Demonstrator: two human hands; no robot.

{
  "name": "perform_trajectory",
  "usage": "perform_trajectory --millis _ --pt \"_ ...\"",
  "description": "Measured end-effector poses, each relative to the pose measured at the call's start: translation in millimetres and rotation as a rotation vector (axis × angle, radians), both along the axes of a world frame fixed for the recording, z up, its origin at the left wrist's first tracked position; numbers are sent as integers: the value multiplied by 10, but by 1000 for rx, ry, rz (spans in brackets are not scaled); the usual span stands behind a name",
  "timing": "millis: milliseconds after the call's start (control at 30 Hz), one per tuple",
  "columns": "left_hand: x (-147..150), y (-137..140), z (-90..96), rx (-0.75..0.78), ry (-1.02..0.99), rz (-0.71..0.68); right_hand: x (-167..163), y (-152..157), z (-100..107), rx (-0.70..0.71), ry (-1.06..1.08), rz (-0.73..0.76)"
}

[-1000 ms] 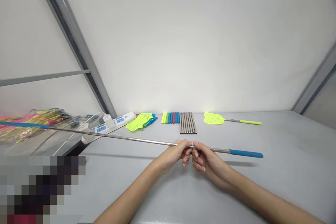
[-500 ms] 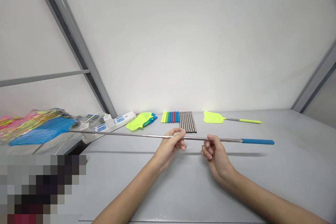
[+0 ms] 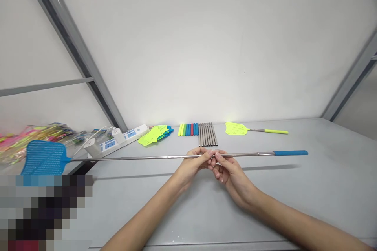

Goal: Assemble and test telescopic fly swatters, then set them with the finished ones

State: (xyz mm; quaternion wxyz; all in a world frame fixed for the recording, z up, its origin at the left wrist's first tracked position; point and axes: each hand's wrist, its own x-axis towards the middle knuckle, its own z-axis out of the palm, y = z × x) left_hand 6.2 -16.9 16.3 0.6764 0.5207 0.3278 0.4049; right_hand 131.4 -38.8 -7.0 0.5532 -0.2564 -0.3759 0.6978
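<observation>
A long fly swatter (image 3: 153, 158) with an extended telescopic metal rod spans the view above the table, its blue mesh head at the far left and its blue grip at the right. My left hand (image 3: 197, 164) pinches the rod near its middle. Right beside it, my right hand (image 3: 228, 168) has thumb and fingers closed on the same rod. The two hands nearly touch. Part of the swatter's head runs into a blurred patch at lower left.
Along the wall lie yellow and blue swatter heads (image 3: 153, 135), a row of coloured grips (image 3: 187, 129), several metal rods (image 3: 207, 134) and a short yellow swatter (image 3: 237, 128). A white power strip (image 3: 137, 134) with plugs and cable stands left, near packaged items (image 3: 38, 135) on another surface.
My right hand has slid left along the rod to meet my left hand. The swatter has turned, so its blue head now shows more of its flat face.
</observation>
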Motion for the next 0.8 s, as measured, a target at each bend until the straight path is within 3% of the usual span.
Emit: perform_trajectory --millis 200,500,633,800 --pt "-1 -24 20 -30 -1 21 12 7 -24 0 49 -94" --pt "-219 166 -6 -62 -140 211 183 186 -37 -149 212 -379" --pt "-190 177 -84 -49 -153 250 180 178 -15 -183 178 -325" --pt "-18 78 -126 -79 -60 95 89 88 9 -187 48 -127"
